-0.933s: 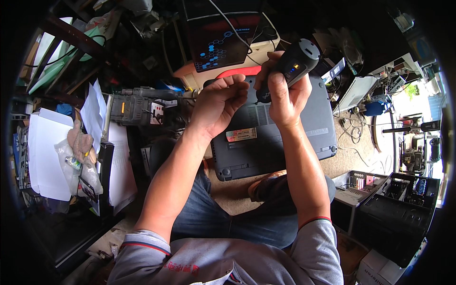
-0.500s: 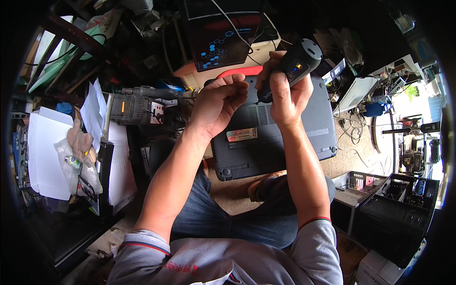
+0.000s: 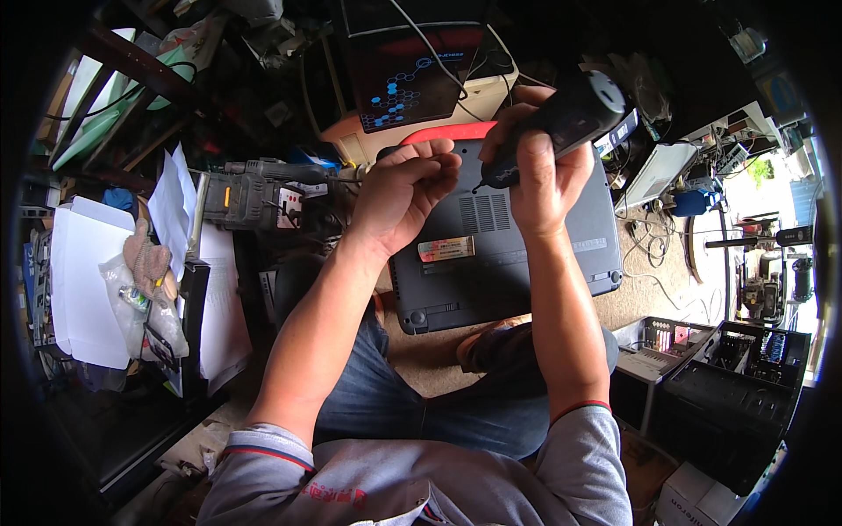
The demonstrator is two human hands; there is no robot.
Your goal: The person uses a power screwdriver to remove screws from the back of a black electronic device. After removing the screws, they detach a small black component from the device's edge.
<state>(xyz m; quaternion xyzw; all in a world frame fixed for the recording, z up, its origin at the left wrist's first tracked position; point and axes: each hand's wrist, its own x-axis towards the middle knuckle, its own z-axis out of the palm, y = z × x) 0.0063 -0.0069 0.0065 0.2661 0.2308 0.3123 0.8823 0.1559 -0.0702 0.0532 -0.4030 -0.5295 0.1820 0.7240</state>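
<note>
A black laptop [image 3: 561, 215] lies underside up in front of me, with a vent grille and a coloured sticker [image 3: 445, 249] on its base. My right hand [image 3: 548, 175] is wrapped round a black cordless electric screwdriver [image 3: 570, 112]. The tool is tilted, its thin bit pointing down and left, close above the laptop's base; whether it touches cannot be told. Beside the bit, over the laptop's left part, my left hand [image 3: 408, 188] has its fingers curled in and thumb pressed against them. Whatever it may pinch is too small or hidden to see.
Behind the laptop stands a dark panel with a blue hexagon pattern [image 3: 395, 88], a cable hanging across it. Papers and a white box flap [image 3: 88, 280] are piled at left. An open computer case [image 3: 728, 386] sits at lower right, and loose cables [image 3: 653, 241] lie on the floor.
My right hand has swung the screwdriver's body up and right, and its bit now shows clearly over the laptop. My left hand has barely moved.
</note>
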